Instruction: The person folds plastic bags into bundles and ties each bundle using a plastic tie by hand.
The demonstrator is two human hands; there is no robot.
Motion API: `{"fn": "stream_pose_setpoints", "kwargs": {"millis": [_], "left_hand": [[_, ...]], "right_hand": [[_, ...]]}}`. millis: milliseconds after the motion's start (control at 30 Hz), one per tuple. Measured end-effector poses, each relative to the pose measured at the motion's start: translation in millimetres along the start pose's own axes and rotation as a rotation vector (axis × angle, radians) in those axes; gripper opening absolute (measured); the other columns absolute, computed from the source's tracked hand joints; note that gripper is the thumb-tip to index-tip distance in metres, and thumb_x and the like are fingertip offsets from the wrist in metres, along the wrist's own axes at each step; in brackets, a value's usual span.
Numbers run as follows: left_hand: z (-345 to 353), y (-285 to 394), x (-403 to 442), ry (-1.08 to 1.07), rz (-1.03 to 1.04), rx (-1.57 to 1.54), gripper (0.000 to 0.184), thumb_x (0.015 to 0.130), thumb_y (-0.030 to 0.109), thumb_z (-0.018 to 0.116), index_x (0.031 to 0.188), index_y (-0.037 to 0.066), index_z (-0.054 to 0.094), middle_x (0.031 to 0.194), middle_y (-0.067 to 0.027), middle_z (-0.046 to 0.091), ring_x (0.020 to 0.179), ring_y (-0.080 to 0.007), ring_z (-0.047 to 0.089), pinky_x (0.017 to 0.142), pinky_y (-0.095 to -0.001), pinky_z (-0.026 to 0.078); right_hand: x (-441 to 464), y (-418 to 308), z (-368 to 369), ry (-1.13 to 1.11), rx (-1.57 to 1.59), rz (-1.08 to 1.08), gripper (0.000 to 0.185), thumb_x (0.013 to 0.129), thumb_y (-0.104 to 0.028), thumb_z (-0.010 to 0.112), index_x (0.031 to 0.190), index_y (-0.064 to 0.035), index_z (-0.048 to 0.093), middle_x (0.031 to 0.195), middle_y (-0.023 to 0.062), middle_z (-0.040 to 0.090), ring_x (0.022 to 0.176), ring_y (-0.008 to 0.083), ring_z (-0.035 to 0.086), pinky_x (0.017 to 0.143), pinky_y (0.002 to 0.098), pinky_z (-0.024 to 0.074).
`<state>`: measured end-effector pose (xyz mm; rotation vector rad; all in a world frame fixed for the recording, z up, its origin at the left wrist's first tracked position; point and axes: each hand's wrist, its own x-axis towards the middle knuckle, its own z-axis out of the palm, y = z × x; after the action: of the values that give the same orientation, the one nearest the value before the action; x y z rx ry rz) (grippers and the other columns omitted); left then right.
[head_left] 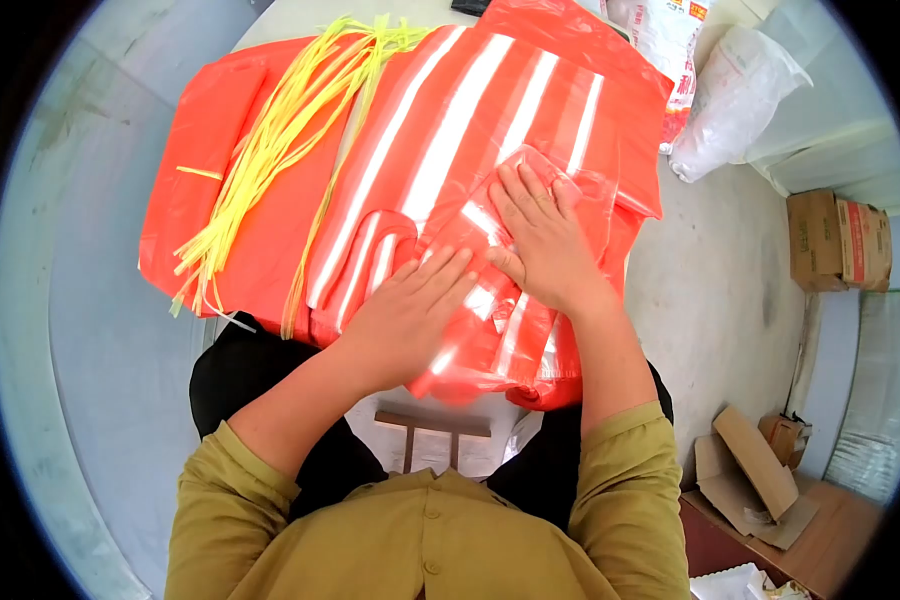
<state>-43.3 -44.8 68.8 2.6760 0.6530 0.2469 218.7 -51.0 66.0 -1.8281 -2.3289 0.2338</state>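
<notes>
A stack of red plastic bags with white stripes [400,150] lies in front of me, its near edge hanging over my knees. My left hand [407,305] rests flat on the near part, fingers together and stretched out. Further up and to the right, my right hand [542,235] presses flat on a folded, shiny transparent plastic piece [535,165] on the stack, its thumb apart. Neither hand grips anything. A bundle of yellow strips [270,160] lies across the plain red bags [195,130] at the left.
White printed sacks [665,40] and a whitish translucent bag [735,95] stand at the back right. A cardboard box [838,243] sits by the right wall. Opened cardboard [745,470] lies on a brown surface [835,525] at the lower right.
</notes>
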Motion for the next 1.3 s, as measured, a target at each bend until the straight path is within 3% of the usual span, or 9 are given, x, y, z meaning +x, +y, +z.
{"fn": "stream_pose_setpoints", "kwargs": {"millis": [167,267,367,467,667,767,967,1167,1300], "left_hand": [[-0.4,-0.2,-6.3,-0.033,0.005,0.011,0.066,0.09,0.003,0.058,0.155,-0.002,0.048,0.169,-0.0214,0.039,0.157,-0.0375,0.036,0.126,-0.0529,0.032],[-1.9,0.6,-7.7,-0.043,-0.011,-0.026,0.068,0.09,0.003,0.058,0.156,0.0,0.046,0.17,-0.0206,0.037,0.159,-0.0371,0.034,0.127,-0.0528,0.03],[-1.9,1.0,-7.6,-0.074,-0.043,-0.067,0.07,0.09,0.002,0.057,0.159,0.001,0.044,0.172,-0.0193,0.035,0.161,-0.0357,0.03,0.128,-0.0532,0.028],[-1.0,4.8,-5.9,-0.108,-0.074,-0.103,0.071,0.093,0.007,0.058,0.161,0.001,0.039,0.174,-0.0213,0.028,0.162,-0.038,0.024,0.129,-0.0542,0.025],[-13.4,28.0,-2.2,-0.152,-0.163,-0.343,0.076,0.097,0.023,0.064,0.163,0.001,0.034,0.176,-0.0263,0.016,0.163,-0.0451,0.014,0.128,-0.062,0.019],[-7.8,31.5,-0.9,-0.148,-0.101,-0.312,0.075,0.095,0.024,0.066,0.161,0.002,0.038,0.173,-0.0257,0.024,0.163,-0.0434,0.019,0.127,-0.0653,0.019],[-4.1,19.5,2.0,-0.146,0.16,-0.365,0.057,0.093,0.021,0.069,0.145,0.001,0.058,0.154,-0.0212,0.054,0.149,-0.0325,0.044,0.116,-0.0492,0.041],[-8.8,10.3,-0.2,0.412,-0.391,-0.42,0.056,0.087,-0.003,0.069,0.141,0.001,0.055,0.142,-0.0217,0.05,0.128,-0.0372,0.054,0.107,-0.0439,0.047],[-2.6,3.3,-1.3,0.315,-0.483,-0.744,0.06,0.094,-0.003,0.064,0.151,0.002,0.046,0.144,-0.0165,0.048,0.129,-0.0266,0.055,0.106,-0.0369,0.049]], "right_hand": [[8.1,-0.4,-9.8,0.023,-0.05,0.242,0.075,0.104,-0.05,0.059,0.162,-0.0055,0.042,0.177,0.0131,0.021,0.165,0.0325,0.013,0.132,0.0551,0.0131],[4.4,-5.1,-15.5,0.292,-0.292,0.318,0.065,0.101,-0.04,0.067,0.155,-0.0056,0.053,0.161,0.0189,0.048,0.152,0.0336,0.043,0.123,0.053,0.0337],[0.5,-25.2,-55.8,0.074,0.002,0.532,0.037,0.095,-0.028,0.071,0.122,-0.0046,0.062,0.119,0.0178,0.072,0.118,0.0349,0.066,0.104,0.0514,0.0481],[-5.7,-40.1,-66.5,-0.202,0.093,0.629,0.06,0.099,-0.028,0.072,0.151,-0.0042,0.056,0.104,0.0156,0.075,0.098,0.0306,0.073,0.088,0.0437,0.0556],[-11.0,-30.7,-19.1,0.286,0.655,0.251,0.077,0.097,-0.02,0.073,0.163,-0.0043,0.037,0.148,0.0234,0.059,0.129,0.0364,0.063,0.104,0.0447,0.0532],[-10.7,-44.0,-11.8,0.196,0.684,0.327,0.09,0.094,-0.019,0.078,0.167,-0.006,0.028,0.169,0.0254,0.032,0.146,0.0415,0.048,0.113,0.0465,0.0486],[-2.9,-65.8,-10.9,0.182,0.563,0.364,0.112,0.081,-0.016,0.09,0.169,-0.009,0.021,0.173,0.0266,0.012,0.155,0.0452,0.032,0.121,0.0499,0.0428],[3.5,-65.0,-13.2,0.152,0.627,0.425,0.125,0.077,-0.013,0.093,0.171,-0.0123,0.011,0.171,0.0269,0.016,0.156,0.0435,0.032,0.123,0.0498,0.0416],[6.2,-64.9,-13.1,0.126,0.818,0.471,0.126,0.078,-0.01,0.09,0.172,-0.0133,0.005,0.169,0.0258,0.024,0.156,0.0378,0.033,0.121,0.0473,0.0437]]}}
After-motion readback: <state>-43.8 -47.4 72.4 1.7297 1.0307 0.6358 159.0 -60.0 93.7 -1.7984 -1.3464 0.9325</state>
